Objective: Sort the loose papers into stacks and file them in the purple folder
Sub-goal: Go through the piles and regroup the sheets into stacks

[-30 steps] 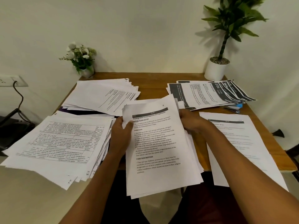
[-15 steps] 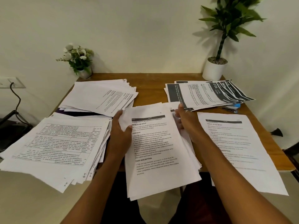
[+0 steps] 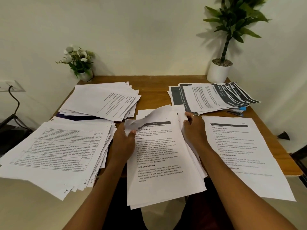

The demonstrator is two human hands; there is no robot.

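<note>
While both forearms reach in from 6 o'clock, the middle stack of papers (image 3: pixel 162 163) hangs over the near edge of the wooden table (image 3: pixel 152 90). Left hand (image 3: pixel 123 143) pinches the curled top-left corner of its top sheet. Right hand (image 3: pixel 194 130) lies on the stack's right edge, ring on one finger; grip or not, can't tell. At 9 o'clock is a messy pile of printed forms (image 3: pixel 54 146), also overhanging. At 3 o'clock, a lone sheet (image 3: pixel 245 155). At 11 o'clock another pile (image 3: pixel 103 100) covers the purple folder (image 3: pixel 78 117), only a dark sliver showing. At 1 o'clock, black-banded sheets (image 3: pixel 212 97) are fanned out with a blue object (image 3: pixel 237 111) poking out beneath. Far corners: small flower pot (image 3: pixel 79 62) left, tall plant (image 3: pixel 219 70) right, cream wall behind. Wall socket (image 3: pixel 11 86) with cable far left.
</note>
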